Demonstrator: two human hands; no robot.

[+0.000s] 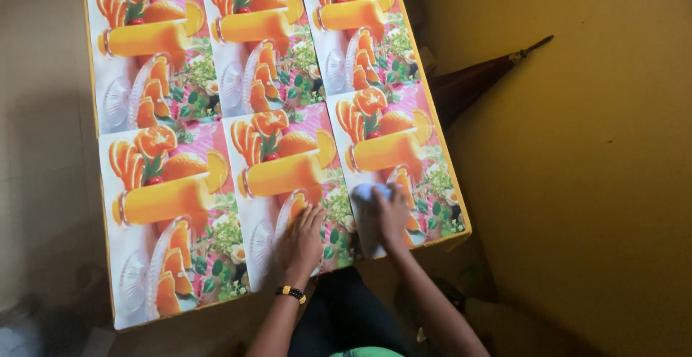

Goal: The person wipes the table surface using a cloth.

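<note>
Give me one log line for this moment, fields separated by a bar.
left hand flat on table cover | right hand pressing pale blue cloth on cover | folded umbrella beside table

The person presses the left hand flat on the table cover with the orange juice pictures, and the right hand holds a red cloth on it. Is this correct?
Not quite: the cloth is pale blue, not red, as the head view shows. The rest holds: the left hand lies flat on the table cover with the orange juice pictures, and the right hand holds the cloth on it.
</note>
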